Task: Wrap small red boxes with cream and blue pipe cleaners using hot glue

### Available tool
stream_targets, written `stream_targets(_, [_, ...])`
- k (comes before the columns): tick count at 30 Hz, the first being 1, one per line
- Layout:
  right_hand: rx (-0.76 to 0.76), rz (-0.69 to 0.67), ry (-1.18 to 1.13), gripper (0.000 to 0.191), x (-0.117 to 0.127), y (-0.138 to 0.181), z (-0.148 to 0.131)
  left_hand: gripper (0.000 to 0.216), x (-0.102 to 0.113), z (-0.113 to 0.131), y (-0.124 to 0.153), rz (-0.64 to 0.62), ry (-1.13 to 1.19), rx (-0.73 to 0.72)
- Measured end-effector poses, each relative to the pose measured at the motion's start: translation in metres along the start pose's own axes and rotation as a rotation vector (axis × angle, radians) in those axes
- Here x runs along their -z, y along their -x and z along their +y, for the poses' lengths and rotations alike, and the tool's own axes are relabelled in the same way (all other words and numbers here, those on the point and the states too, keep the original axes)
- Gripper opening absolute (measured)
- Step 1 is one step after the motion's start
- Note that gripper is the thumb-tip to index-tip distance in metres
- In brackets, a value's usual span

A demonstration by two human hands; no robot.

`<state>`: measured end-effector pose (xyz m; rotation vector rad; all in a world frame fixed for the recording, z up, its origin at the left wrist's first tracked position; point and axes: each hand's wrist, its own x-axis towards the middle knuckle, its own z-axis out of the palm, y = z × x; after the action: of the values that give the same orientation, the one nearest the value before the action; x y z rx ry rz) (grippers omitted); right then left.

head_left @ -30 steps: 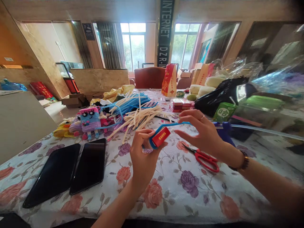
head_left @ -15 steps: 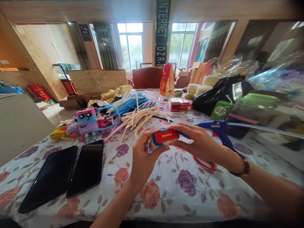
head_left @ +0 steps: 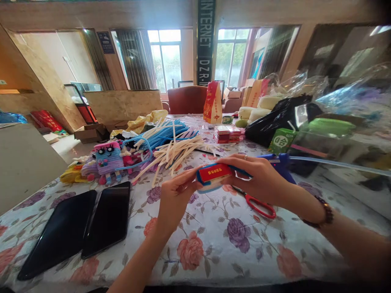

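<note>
A small red box [head_left: 214,173] with yellow lettering is held above the table between both hands. A fuzzy blue strip [head_left: 241,171] runs along its edges, and its end reaches past the right side under my right fingers. My left hand [head_left: 175,199] pinches the left end of the box with thumb and fingers. My right hand [head_left: 259,179] grips the right end, fingers over the top and thumb beneath. Below my right hand lie red-handled scissors [head_left: 261,206], their blades partly covered. Behind that hand is a blue glue gun [head_left: 284,167], partly hidden.
Two black tablets [head_left: 108,219] lie at the left on the floral tablecloth [head_left: 210,256]. Further back are a crocheted doll [head_left: 108,158], a pile of blue and cream fuzzy stems [head_left: 174,142] and stacked small red boxes [head_left: 226,134]. A black plastic bag [head_left: 275,122] and green carton [head_left: 281,140] stand right.
The box has tilted and turned slightly in my hands. My left hand has shifted left, my right hand a little right. More of the scissors now shows, less of the glue gun.
</note>
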<state>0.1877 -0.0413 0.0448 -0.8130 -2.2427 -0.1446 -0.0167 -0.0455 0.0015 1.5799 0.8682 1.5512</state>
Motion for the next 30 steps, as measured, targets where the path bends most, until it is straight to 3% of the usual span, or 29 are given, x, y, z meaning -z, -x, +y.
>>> stream_targets(8, [-0.073, 0.016, -0.036, 0.028, -0.003, 0.002, -0.002, 0.024, -0.001, 0.004, -0.001, -0.005, 0.057, 0.046])
stream_targets(21, [0.043, -0.007, -0.043, 0.029, -0.006, 0.008, 0.001, 0.017, 0.000, 0.004, 0.003, -0.056, 0.051, 0.012])
stream_targets(30, [0.013, -0.041, -0.059, 0.031, -0.003, 0.010, 0.002, 0.016, 0.000, 0.004, 0.004, -0.077, -0.001, 0.002])
